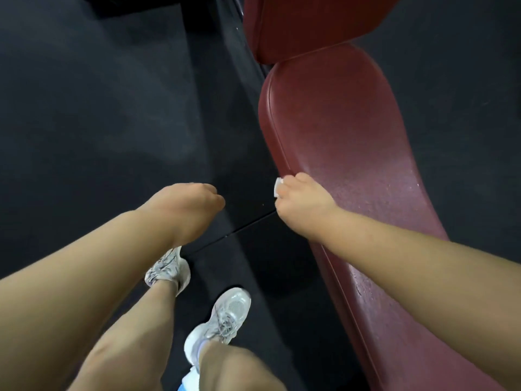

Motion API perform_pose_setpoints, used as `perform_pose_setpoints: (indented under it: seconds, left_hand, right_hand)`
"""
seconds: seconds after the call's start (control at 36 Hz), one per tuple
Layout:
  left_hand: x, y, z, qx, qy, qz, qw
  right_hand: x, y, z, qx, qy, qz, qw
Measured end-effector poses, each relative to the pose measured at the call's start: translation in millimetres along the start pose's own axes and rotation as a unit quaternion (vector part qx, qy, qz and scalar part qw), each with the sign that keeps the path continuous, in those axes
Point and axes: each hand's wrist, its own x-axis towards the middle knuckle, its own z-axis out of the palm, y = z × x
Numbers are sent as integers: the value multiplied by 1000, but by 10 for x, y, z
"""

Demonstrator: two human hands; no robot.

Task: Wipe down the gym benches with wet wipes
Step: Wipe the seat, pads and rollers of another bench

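A dark rubber floor (pixel 98 108) lay under everything, with a seam line running between its mats near the hands. Two pale sneakers (pixel 222 320) stood on it beside the long red bench (pixel 352 142), and a second red pad (pixel 304 21) met the bench at its far end. The right forearm crossed over the bench's near half and hid part of its surface. The bench top looked speckled, perhaps damp, though the blur made that hard to tell. The right hand (pixel 303 201) rested on the bench's left edge, fingers curled down over the side, clutching a small white wipe (pixel 278 187) against the rim; only a corner of it showed. The left hand (pixel 194 204) hung over the floor, apart from the bench, loosely curled and holding nothing.
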Motion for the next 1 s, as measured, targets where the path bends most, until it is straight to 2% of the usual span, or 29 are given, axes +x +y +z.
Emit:
perform_pose_setpoints:
  seconds: [0.17, 0.25, 0.31, 0.36, 0.42, 0.5, 0.58, 0.69, 0.83, 0.92, 0.97, 1.0]
  left_hand:
    - [-125, 53, -123, 82, -17, 47, 995]
    - [-112, 78, -141, 98, -18, 76, 992]
    - [-101, 103, -131, 101, -34, 89, 990]
    - [-85, 135, -129, 109, -49, 107, 987]
    - [-82, 148, -118, 114, -60, 115, 985]
    - [-76, 140, -86, 139, -79, 127, 979]
    - [-94, 148, -47, 165, -102, 140, 971]
    - [-105, 282, -51, 196, -123, 164, 959]
    - [-128, 668, -131, 227, -125, 221, 940]
    - [-138, 923, -169, 245, -126, 245, 930]
    - [-128, 1060, -183, 259, -127, 253, 924]
    - [-122, 1122, -187, 261, -128, 257, 922]
  right_hand:
    - [-580, -357, 353, 21, -61, -9, 998]
    - [-892, -583, 358, 34, -124, -11, 992]
    - [-1008, -675, 350, 31, -200, -41, 978]
    - [-1001, -701, 289, 35, -221, -22, 974]
    - [-886, -686, 308, 62, -157, 23, 985]
    - [-648, -645, 258, 67, -136, 95, 984]
    - [-582, -671, 242, 60, -146, 148, 976]
    - [-951, -883, 270, 120, -139, 180, 966]
    - [-1486, -1209, 208, 180, -222, 243, 927]
    - [-1695, -1360, 161, 220, -227, 310, 897]
    - [-1771, -1491, 163, 257, -200, 383, 864]
    - [-1808, -1554, 163, 280, -167, 444, 835]
